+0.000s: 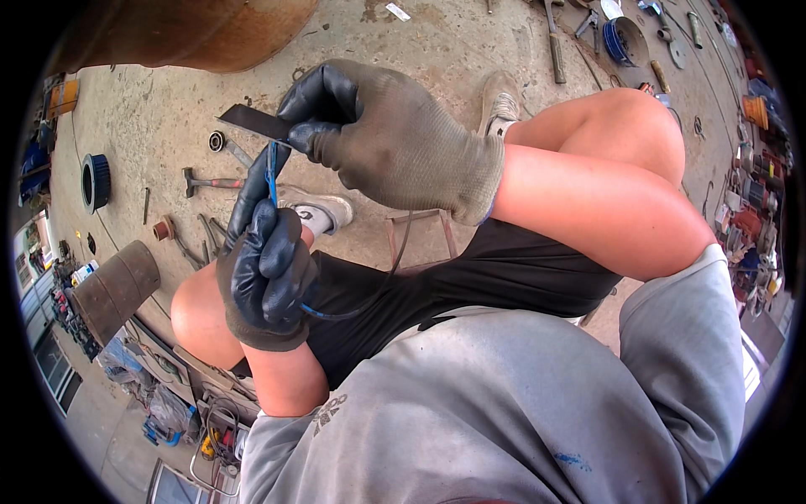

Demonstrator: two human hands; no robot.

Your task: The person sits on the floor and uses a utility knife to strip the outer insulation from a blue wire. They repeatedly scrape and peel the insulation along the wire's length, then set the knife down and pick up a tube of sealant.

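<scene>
My right hand (386,139), in a grey glove with dark coated fingers, pinches a dark flat blade (250,120) with a slanted end between thumb and finger. Below it my gloved left hand (269,277) is closed around a blue wire (272,176), its index finger stretched up along the wire. The wire's top lies against or just under the blade's lower edge; whether they touch I cannot tell. From the bottom of the left fist a thin dark cable (398,262) loops rightward over my lap and up behind the right wrist.
On the concrete floor lie a hammer (210,182), a bearing on a rod (217,141), a dark blue ring (96,183) and another hammer (556,57). A large rusty drum (185,34) stands far left; a brown cylinder (117,290) sits at the left.
</scene>
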